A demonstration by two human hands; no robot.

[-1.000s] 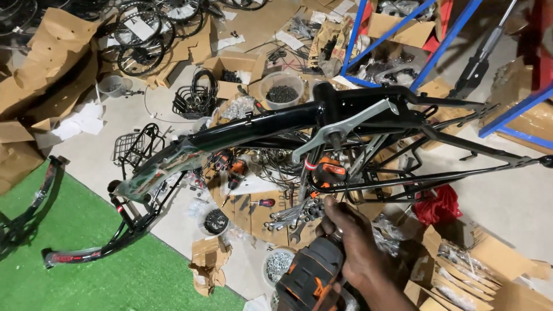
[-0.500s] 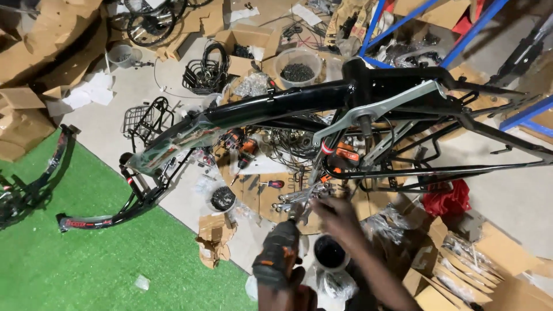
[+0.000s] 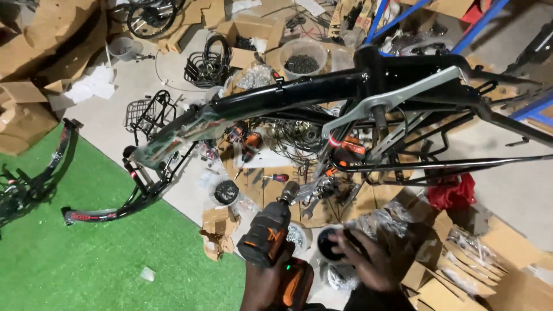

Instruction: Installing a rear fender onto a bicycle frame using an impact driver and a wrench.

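The left hand (image 3: 266, 282) is gripping a black-and-orange cordless drill (image 3: 271, 239), fingers wrapped tight around its handle, chuck pointing up at the glossy black bicycle frame (image 3: 288, 98); the right hand (image 3: 368, 259) is reaching into a small dark round tub (image 3: 331, 245), fingers curled, so keeping the drill steady seems wise

A black metal bicycle frame (image 3: 299, 95) spans the floor (image 3: 518, 190) above scattered tools. Below it, the left hand (image 3: 262, 285) holds an orange-and-black cordless drill (image 3: 271, 236); the right hand (image 3: 374, 259) lies right of it, over a small round black tub (image 3: 329, 245).
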